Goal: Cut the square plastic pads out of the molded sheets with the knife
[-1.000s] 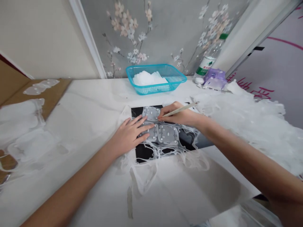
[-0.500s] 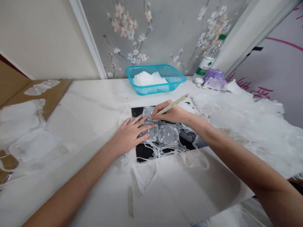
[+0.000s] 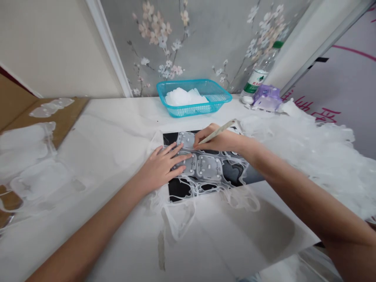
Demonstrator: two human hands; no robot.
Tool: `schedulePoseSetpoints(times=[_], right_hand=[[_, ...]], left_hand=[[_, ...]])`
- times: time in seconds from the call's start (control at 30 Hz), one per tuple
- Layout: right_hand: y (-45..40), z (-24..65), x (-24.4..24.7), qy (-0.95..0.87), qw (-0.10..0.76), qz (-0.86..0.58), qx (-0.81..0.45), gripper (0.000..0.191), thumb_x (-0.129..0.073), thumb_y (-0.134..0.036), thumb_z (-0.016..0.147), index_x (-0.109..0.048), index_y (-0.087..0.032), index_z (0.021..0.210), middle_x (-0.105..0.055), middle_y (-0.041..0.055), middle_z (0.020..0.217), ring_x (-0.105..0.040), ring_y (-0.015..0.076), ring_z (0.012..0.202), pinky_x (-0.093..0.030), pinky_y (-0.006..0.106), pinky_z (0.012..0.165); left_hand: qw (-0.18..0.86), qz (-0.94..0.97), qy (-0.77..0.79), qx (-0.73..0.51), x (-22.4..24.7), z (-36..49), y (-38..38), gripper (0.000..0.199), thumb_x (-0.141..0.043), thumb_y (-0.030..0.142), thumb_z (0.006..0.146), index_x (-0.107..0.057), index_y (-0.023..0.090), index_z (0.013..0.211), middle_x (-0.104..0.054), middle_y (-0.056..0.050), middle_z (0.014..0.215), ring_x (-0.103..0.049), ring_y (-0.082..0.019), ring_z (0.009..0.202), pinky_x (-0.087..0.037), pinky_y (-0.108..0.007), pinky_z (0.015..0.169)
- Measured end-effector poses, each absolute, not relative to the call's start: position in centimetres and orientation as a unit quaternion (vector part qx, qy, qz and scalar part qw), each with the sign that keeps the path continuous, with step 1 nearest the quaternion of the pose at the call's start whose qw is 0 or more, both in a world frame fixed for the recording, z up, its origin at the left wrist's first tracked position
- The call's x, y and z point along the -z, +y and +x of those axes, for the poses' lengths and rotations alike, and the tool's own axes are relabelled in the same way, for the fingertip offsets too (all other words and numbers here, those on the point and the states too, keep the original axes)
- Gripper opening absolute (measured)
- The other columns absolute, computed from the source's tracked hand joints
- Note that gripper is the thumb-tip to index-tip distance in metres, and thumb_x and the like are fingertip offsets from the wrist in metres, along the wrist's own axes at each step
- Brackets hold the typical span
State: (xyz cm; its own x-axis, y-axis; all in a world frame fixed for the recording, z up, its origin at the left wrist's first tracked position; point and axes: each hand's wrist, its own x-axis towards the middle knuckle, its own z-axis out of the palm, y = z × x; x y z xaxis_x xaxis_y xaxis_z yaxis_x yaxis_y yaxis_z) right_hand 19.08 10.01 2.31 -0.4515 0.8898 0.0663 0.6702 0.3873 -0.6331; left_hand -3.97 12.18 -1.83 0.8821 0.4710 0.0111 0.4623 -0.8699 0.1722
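Note:
My left hand (image 3: 164,166) lies flat with fingers spread over the left side of a translucent molded sheet (image 3: 209,168), which has rounded-square panels with small round bumps. Under the sheet is a black board (image 3: 178,189). My right hand (image 3: 216,138) grips a pale, pen-like stick (image 3: 225,129) slantwise, its lower end at the upper panel beside my left fingertips. Whether that end touches the sheet, and what tip it has, I cannot tell. Thin white clear-edged strips (image 3: 180,225) trail from the sheet's near edge onto the table.
A blue plastic basket (image 3: 179,112) with white pieces stands by the wall. To the right rises a large heap of translucent scraps (image 3: 305,156), with a purple packet (image 3: 268,98) and a water bottle (image 3: 257,76) behind. More molded sheets (image 3: 38,178) lie at left near cardboard (image 3: 69,111).
My right hand and the stick have shifted slightly to the right along the upper panel. My left hand stays in place on the sheet.

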Motion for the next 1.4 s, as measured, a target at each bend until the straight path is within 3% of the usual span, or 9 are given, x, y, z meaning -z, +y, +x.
schedulePoseSetpoints(times=[0.17, 0.27, 0.37, 0.5, 0.93, 1.17, 1.4], right_hand=[[9.5, 19.7, -2.6, -0.771, 0.209, -0.514, -0.312, 0.009, -0.064, -0.019, 0.072, -0.068, -0.012, 0.072, -0.066, 0.0025, 0.066, -0.056, 0.0095, 0.058, -0.041, 0.019, 0.052], [8.8, 19.1, -2.1, -0.708, 0.299, -0.538, -0.347, 0.014, -0.068, -0.024, 0.07, -0.068, -0.011, 0.075, -0.065, 0.0022, 0.063, -0.053, 0.0084, 0.053, -0.039, 0.019, 0.047], [7.6, 17.9, -1.4, -0.635, 0.408, -0.557, -0.348, 0.019, -0.07, -0.03, 0.07, -0.067, -0.012, 0.076, -0.063, 0.0014, 0.061, -0.05, 0.0074, 0.05, -0.037, 0.019, 0.043], [6.2, 15.8, -0.4, -0.628, 0.44, -0.52, -0.377, 0.015, -0.07, -0.027, 0.07, -0.068, -0.012, 0.074, -0.065, 0.0018, 0.063, -0.051, 0.0074, 0.052, -0.039, 0.019, 0.046], [6.0, 13.8, 0.8, -0.722, 0.365, -0.446, -0.383, 0.009, -0.066, -0.021, 0.076, -0.069, -0.012, 0.076, -0.069, 0.0036, 0.073, -0.059, 0.01, 0.062, -0.045, 0.02, 0.058], [5.7, 13.7, -0.3, -0.809, 0.282, -0.432, -0.282, 0.009, -0.058, -0.016, 0.081, -0.067, -0.014, 0.079, -0.066, 0.0015, 0.068, -0.054, 0.0083, 0.058, -0.04, 0.02, 0.059], [5.7, 14.2, -1.5, -0.829, 0.22, -0.421, -0.296, 0.009, -0.058, -0.015, 0.082, -0.065, -0.015, 0.077, -0.067, 0.0008, 0.071, -0.057, 0.0094, 0.063, -0.041, 0.02, 0.06]], left_hand=[[0.125, 0.958, 0.256, -0.032, 1.6, -4.1, 12.2, 0.047, -0.032, 0.05, 0.093, -0.038, 0.034, 0.137, -0.028, -0.001, 0.151, -0.023, -0.023, 0.139, -0.02, -0.049, 0.11], [0.181, 0.943, 0.277, -0.025, 1.2, -4.2, 12.5, 0.058, -0.038, 0.049, 0.09, -0.029, 0.024, 0.141, -0.029, -0.005, 0.151, -0.022, -0.022, 0.14, -0.017, -0.046, 0.112], [0.211, 0.942, 0.261, 0.0, 0.8, -4.4, 12.9, 0.057, -0.045, 0.039, 0.087, -0.03, 0.023, 0.14, -0.023, -0.004, 0.153, -0.017, -0.022, 0.141, -0.014, -0.047, 0.113], [0.208, 0.946, 0.248, 0.006, 0.5, -4.5, 13.1, 0.062, -0.049, 0.03, 0.082, -0.03, 0.021, 0.14, -0.021, -0.007, 0.153, -0.016, -0.023, 0.141, -0.013, -0.049, 0.113], [0.211, 0.949, 0.235, -0.01, 0.6, -4.7, 13.1, 0.065, -0.05, 0.031, 0.08, -0.027, 0.021, 0.141, -0.023, -0.008, 0.153, -0.019, -0.026, 0.14, -0.013, -0.049, 0.113], [0.217, 0.951, 0.222, -0.015, 0.8, -4.9, 13.3, 0.065, -0.049, 0.037, 0.083, -0.026, 0.022, 0.142, -0.02, -0.008, 0.153, -0.021, -0.026, 0.14, -0.013, -0.049, 0.112], [0.225, 0.948, 0.223, -0.015, 0.9, -4.8, 13.4, 0.062, -0.049, 0.038, 0.083, -0.029, 0.024, 0.14, -0.02, -0.007, 0.154, -0.019, -0.025, 0.141, -0.012, -0.049, 0.113]])
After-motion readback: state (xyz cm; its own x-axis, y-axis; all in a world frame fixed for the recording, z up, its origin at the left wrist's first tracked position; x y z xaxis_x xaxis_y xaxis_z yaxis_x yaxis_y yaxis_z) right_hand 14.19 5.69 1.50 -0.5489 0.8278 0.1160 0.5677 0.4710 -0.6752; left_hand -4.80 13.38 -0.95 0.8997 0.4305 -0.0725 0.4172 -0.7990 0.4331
